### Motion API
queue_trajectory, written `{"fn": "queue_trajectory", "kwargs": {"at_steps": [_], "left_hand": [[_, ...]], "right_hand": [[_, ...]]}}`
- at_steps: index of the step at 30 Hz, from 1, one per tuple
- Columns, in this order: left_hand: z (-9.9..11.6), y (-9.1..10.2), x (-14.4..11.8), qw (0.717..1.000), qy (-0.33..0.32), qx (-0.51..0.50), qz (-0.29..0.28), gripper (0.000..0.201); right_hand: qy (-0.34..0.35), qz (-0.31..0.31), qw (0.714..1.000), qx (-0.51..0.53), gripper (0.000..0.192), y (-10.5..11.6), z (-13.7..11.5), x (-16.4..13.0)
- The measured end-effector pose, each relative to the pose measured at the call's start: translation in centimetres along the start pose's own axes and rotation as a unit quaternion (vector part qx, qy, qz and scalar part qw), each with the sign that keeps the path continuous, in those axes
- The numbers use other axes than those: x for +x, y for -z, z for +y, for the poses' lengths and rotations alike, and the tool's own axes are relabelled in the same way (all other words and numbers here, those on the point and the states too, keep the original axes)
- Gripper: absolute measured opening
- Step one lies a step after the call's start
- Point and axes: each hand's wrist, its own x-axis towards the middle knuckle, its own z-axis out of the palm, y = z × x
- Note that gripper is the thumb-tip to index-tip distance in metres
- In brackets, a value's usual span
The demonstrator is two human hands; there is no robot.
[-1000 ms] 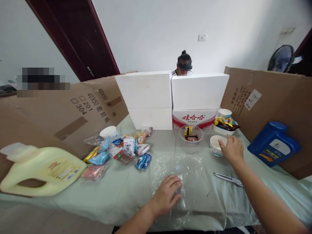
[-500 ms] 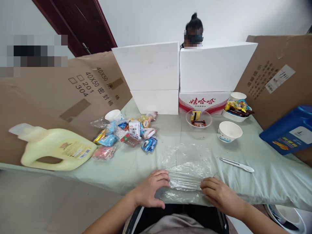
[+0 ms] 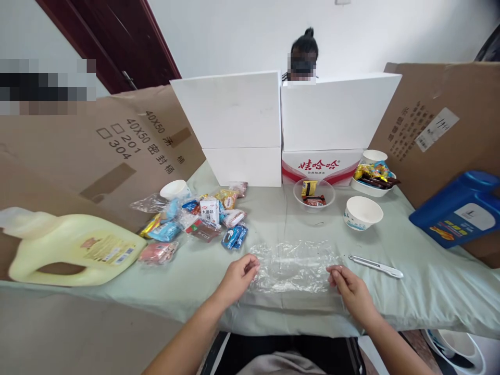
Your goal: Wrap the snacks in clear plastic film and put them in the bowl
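Note:
A clear, crinkled plastic bag [image 3: 292, 268] lies flat on the green cloth in front of me. My left hand [image 3: 238, 276] pinches its left edge, with thumb and fingers closed. At the opposite edge, my right hand [image 3: 351, 289] holds the plastic between thumb and fingertips. A white utility knife [image 3: 375, 266] lies just beyond my right hand. Past my left hand is a pile of wrapped snacks [image 3: 203, 229], with two blue packets [image 3: 234, 237] at its near side.
A clear bowl [image 3: 314, 196] holds two packets. To its right are a white paper bowl [image 3: 363, 213] and a snack-filled bowl [image 3: 375, 185]. A yellow jug [image 3: 78, 247] and blue bottle [image 3: 461, 208] flank the table. White boxes [image 3: 242, 114] stand behind, a person [image 3: 304, 54] beyond them.
Both hands have moved up and away from the table's front edge. The bag's near edge has been folded or lifted back from that edge, and the plastic lies more spread out.

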Motion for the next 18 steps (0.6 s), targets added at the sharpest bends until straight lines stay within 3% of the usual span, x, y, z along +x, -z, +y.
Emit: {"fn": "queue_trajectory", "kwargs": {"at_steps": [4,9,13,18], "left_hand": [[-0.3,-1.9,3.1,0.981,0.042,0.163,0.099,0.011],[-1.9,-3.6,3.7,0.942,0.03,0.307,0.134,0.021],[-3.4,-4.1,3.4,0.925,-0.005,0.342,0.164,0.024],[-4.1,-3.9,3.4,0.912,-0.002,0.363,0.192,0.026]], "right_hand": [[-0.039,0.068,0.987,-0.142,0.039,-1.4,0.6,2.4],[-0.022,0.095,0.935,-0.342,0.042,-2.8,1.6,3.1],[-0.045,0.094,0.917,-0.385,0.042,-3.3,1.4,3.1],[-0.082,0.069,0.921,-0.375,0.041,-3.0,0.8,3.4]]}}
